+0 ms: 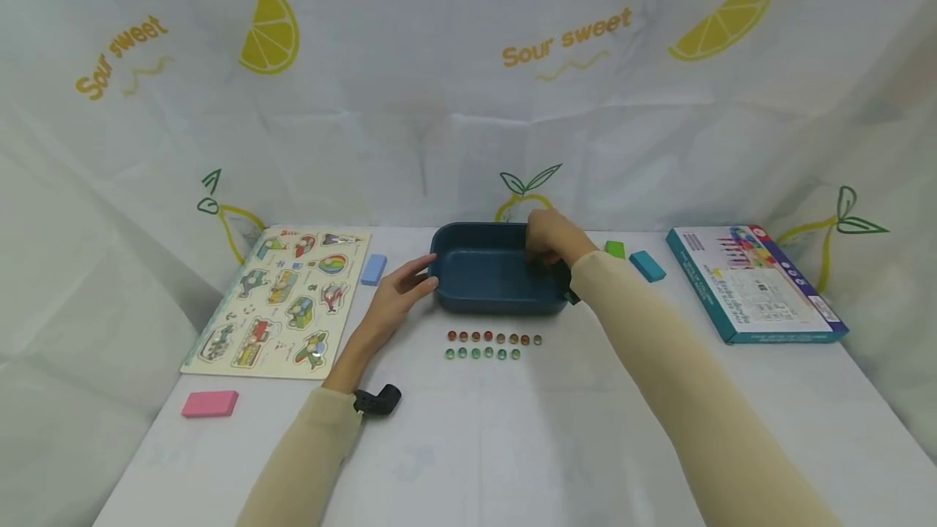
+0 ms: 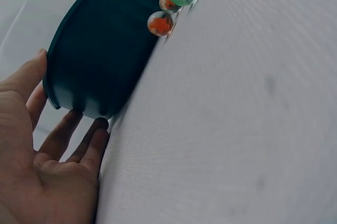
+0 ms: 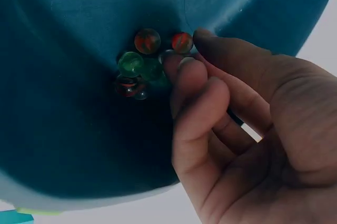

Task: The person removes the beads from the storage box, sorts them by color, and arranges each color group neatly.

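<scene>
A dark teal tray (image 1: 498, 304) stands on the white-covered table. At its left end my left hand (image 1: 394, 297) rests its fingertips on the outer wall, thumb (image 2: 35, 71) by the rim, fingers fairly straight. My right hand (image 1: 554, 237) reaches down inside the tray's right end. In the right wrist view its fingers are curled, and an orange-red marble (image 3: 182, 42) sits between thumb tip and forefinger. Beside it lie a green marble (image 3: 130, 64) and several others, partly hidden by the fingers. In front of the tray are a row of mostly reddish marbles (image 1: 488, 336) and a row of green marbles (image 1: 476, 353).
To the left lies a wooden picture puzzle board (image 1: 293, 299), with a blue block (image 1: 373, 269) and a pink block (image 1: 210, 403) near it. On the right are a green block (image 1: 615, 249), a teal block (image 1: 647, 266) and a flat printed box (image 1: 761, 287). A patterned white curtain hangs behind.
</scene>
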Demonstrator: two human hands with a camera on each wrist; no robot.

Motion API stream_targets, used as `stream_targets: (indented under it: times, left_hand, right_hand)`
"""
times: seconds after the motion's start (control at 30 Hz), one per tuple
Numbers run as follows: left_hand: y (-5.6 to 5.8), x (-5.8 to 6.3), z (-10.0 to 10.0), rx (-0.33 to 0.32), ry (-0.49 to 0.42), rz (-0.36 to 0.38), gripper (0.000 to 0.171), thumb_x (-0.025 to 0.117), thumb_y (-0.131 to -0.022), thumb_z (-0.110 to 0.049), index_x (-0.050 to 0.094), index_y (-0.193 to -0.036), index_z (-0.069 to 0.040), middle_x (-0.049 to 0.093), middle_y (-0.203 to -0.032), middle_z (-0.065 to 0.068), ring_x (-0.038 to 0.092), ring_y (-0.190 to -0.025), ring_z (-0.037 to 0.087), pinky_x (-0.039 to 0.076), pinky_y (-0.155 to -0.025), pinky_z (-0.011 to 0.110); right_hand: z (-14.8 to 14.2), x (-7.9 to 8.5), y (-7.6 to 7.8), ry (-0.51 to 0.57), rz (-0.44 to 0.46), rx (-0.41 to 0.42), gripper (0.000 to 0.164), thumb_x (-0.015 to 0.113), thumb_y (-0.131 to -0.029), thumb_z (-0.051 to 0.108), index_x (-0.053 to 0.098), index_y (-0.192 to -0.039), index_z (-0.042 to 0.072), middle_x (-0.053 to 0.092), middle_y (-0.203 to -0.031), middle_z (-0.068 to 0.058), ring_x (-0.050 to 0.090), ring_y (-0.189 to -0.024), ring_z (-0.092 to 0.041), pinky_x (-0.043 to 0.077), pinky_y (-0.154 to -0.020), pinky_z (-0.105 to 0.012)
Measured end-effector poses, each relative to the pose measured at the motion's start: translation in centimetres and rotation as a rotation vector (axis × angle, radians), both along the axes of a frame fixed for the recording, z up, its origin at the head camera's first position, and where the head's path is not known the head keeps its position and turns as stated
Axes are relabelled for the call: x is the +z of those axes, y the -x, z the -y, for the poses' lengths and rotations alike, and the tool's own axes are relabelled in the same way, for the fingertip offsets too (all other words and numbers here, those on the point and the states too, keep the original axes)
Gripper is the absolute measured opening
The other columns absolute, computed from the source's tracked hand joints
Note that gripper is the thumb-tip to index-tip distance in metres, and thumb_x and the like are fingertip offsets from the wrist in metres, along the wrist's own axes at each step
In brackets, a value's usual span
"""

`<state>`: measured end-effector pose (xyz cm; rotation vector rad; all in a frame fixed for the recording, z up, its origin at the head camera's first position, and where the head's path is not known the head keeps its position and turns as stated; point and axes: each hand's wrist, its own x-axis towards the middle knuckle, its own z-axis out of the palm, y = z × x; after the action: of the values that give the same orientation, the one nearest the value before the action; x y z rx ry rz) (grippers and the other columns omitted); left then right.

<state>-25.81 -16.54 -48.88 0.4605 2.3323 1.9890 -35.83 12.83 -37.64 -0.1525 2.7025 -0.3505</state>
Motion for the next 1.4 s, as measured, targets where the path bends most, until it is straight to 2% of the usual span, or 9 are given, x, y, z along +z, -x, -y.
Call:
stream_targets:
  times: [0.23, 0.37, 0.47, 0.57, 0.63, 0.8, 1.0, 1.2, 1.4]
  left_hand:
    - [0.1, -0.3, 0.0, -0.001, 0.005, -0.003, 0.053, 0.068, -0.105, -0.017, 0.053, -0.156, -0.013, 0.049, -0.165, 0.009, 0.05, -0.151, 0.035, 0.042, -0.126, 0.048]
    - [0.1, -0.3, 0.0, -0.001, 0.002, -0.004, 0.053, 0.067, -0.105, -0.017, 0.053, -0.156, -0.013, 0.049, -0.165, 0.009, 0.05, -0.151, 0.035, 0.041, -0.126, 0.048]
    - [0.1, -0.3, 0.0, 0.002, -0.006, -0.002, 0.052, 0.067, -0.105, -0.016, 0.054, -0.155, -0.012, 0.049, -0.165, 0.009, 0.05, -0.151, 0.035, 0.041, -0.126, 0.049]
    - [0.1, -0.4, -0.1, 0.001, -0.002, 0.0, 0.053, 0.067, -0.105, -0.016, 0.053, -0.156, -0.012, 0.049, -0.165, 0.009, 0.05, -0.151, 0.035, 0.041, -0.126, 0.049]
    - [0.1, -0.4, -0.1, 0.002, 0.0, 0.002, 0.053, 0.067, -0.105, -0.016, 0.053, -0.156, -0.012, 0.049, -0.165, 0.01, 0.05, -0.151, 0.035, 0.041, -0.126, 0.05]
    - [0.0, -0.3, -0.1, 0.006, 0.009, 0.002, 0.053, 0.067, -0.105, -0.018, 0.053, -0.156, -0.013, 0.049, -0.165, 0.01, 0.05, -0.151, 0.035, 0.041, -0.126, 0.051]
    - [0.0, -0.1, -0.1, 0.008, 0.016, 0.0, 0.053, 0.068, -0.104, -0.018, 0.054, -0.156, -0.014, 0.049, -0.165, 0.009, 0.05, -0.151, 0.035, 0.042, -0.126, 0.051]
    - [0.0, -0.1, 0.0, 0.006, 0.011, -0.002, 0.053, 0.067, -0.105, -0.016, 0.053, -0.156, -0.013, 0.049, -0.165, 0.01, 0.05, -0.151, 0.036, 0.041, -0.126, 0.052]
    - [0.0, -0.1, -0.1, 0.013, 0.001, 0.007, 0.053, 0.068, -0.104, -0.018, 0.054, -0.155, -0.014, 0.049, -0.165, 0.009, 0.05, -0.151, 0.035, 0.041, -0.126, 0.051]
  right_hand:
    - [0.6, -0.7, 0.3, -0.018, 0.033, -0.039, 0.023, 0.078, -0.091, 0.005, 0.067, -0.107, -0.005, 0.071, -0.104, -0.02, 0.066, -0.054, -0.014, 0.06, -0.053, -0.024]
    - [0.9, -0.9, 0.2, -0.024, 0.037, -0.023, 0.027, 0.079, -0.09, 0.005, 0.067, -0.111, -0.007, 0.071, -0.11, -0.023, 0.068, -0.056, -0.016, 0.062, -0.055, -0.025]
    - [1.0, -0.8, 0.2, -0.024, 0.033, 0.001, 0.023, 0.079, -0.09, 0.004, 0.067, -0.106, -0.006, 0.071, -0.102, -0.021, 0.069, -0.057, -0.016, 0.062, -0.055, -0.026]
    - [0.7, -0.5, 0.0, 0.005, 0.017, 0.047, 0.006, 0.073, -0.09, 0.001, 0.071, -0.092, -0.004, 0.071, -0.084, -0.014, 0.067, -0.056, -0.015, 0.06, -0.053, -0.025]
    - [0.4, 0.0, -0.4, 0.059, -0.006, 0.103, 0.008, 0.067, -0.091, 0.0, 0.073, -0.086, -0.002, 0.071, -0.075, -0.01, 0.065, -0.056, -0.015, 0.059, -0.053, -0.025]
    - [-1.0, 1.1, -3.3, 0.269, -0.105, 0.269, 0.013, 0.067, -0.097, 0.005, 0.078, -0.098, -0.001, 0.076, -0.085, -0.014, 0.064, -0.059, -0.016, 0.058, -0.056, -0.03]
    - [-2.8, 1.2, -9.3, 0.429, -0.135, 0.319, 0.011, 0.074, -0.099, 0.014, 0.077, -0.107, 0.008, 0.08, -0.094, -0.01, 0.061, -0.059, -0.018, 0.053, -0.053, -0.029]
    - [-5.1, -0.6, -14.1, 0.466, -0.129, 0.327, 0.008, 0.077, -0.097, 0.013, 0.077, -0.105, 0.012, 0.077, -0.091, -0.005, 0.06, -0.061, -0.013, 0.054, -0.052, -0.029]
    - [-6.1, -3.4, -15.5, 0.41, -0.158, 0.325, 0.011, 0.078, -0.094, 0.009, 0.078, -0.105, 0.01, 0.074, -0.089, 0.004, 0.06, -0.076, -0.009, 0.053, -0.06, -0.022]
